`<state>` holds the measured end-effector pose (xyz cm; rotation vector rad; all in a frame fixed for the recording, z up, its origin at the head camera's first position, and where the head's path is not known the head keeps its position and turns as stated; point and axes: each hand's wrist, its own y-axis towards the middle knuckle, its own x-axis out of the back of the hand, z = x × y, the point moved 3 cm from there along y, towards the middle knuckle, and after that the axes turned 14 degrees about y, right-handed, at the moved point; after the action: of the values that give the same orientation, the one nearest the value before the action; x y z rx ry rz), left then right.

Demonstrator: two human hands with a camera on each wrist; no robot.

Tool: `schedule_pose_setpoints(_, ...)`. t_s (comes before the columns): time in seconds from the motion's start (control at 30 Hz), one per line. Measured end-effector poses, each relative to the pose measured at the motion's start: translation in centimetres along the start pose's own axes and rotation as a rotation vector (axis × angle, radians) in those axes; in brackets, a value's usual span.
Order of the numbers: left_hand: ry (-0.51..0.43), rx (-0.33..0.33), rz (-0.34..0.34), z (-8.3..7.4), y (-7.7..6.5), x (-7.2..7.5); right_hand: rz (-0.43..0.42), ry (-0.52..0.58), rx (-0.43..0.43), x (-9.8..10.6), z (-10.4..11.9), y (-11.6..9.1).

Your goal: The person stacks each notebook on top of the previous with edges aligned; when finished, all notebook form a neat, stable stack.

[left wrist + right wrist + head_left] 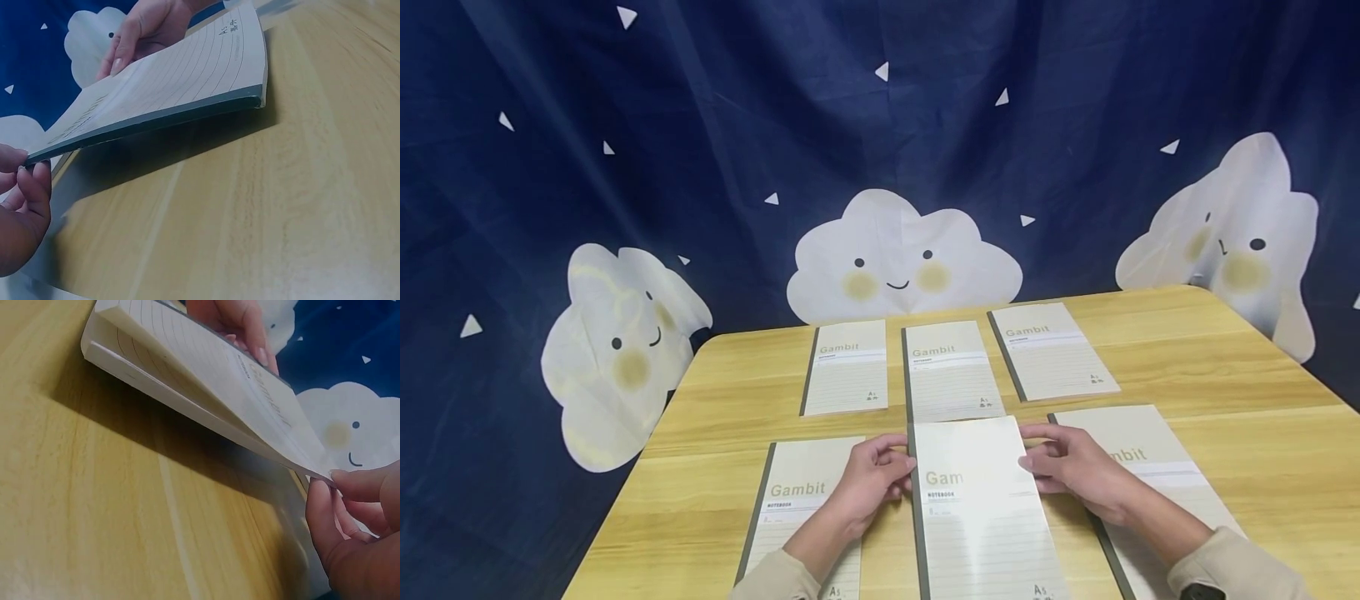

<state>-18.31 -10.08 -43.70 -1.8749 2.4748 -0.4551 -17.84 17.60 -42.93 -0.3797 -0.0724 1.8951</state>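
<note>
Both hands hold one cream notebook (pixel 977 533) with a dark spine, front and centre in the head view. My left hand (pixel 868 483) pinches its spine edge near the top, fingers below and thumb above. On the opposite edge, my right hand (pixel 1075 467) pinches it the same way. In the left wrist view the notebook (pixel 181 81) is raised off the wood, with a shadow beneath. Its cover gapes slightly from the pages at the lower corner in the right wrist view, where the right hand (pixel 356 531) grips the edge.
Three like notebooks lie in a back row: left (pixel 847 375), middle (pixel 951 383) and right (pixel 1052 358). Two more flank the held one, a front-left notebook (pixel 797 467) and a front-right notebook (pixel 1150 433). Behind the wooden table (pixel 745 375) hangs a dark blue curtain (pixel 737 108) with clouds.
</note>
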Motion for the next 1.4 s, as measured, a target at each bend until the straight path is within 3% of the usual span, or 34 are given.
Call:
schedule_pose_setpoints(0.2, -0.004, -0.018, -0.006, -1.0, 0.1, 0.2, -0.005, 0.002, -0.015, 0.0, 0.6, 0.1)
schedule_pose_setpoints(0.43, -0.010, -0.030, -0.012, -2.1, 0.8, 0.4, -0.011, -0.025, 0.026, 0.2, 2.0, 0.4)
schedule_pose_setpoints(0.67, -0.036, -0.042, -0.034, -2.7, 1.8, 0.4, -0.063, -0.002, 0.050, 0.4, 2.9, 1.0)
schedule_pose_setpoints(0.83, -0.046, -0.053, -0.078, -2.9, 2.9, 0.5, -0.135, 0.011, 0.072, 0.6, 3.4, 1.9)
schedule_pose_setpoints(1.4, -0.076, -0.070, -0.243, -4.0, 7.0, 1.0, -0.267, 0.026, 0.086, 1.0, 4.8, 5.7)
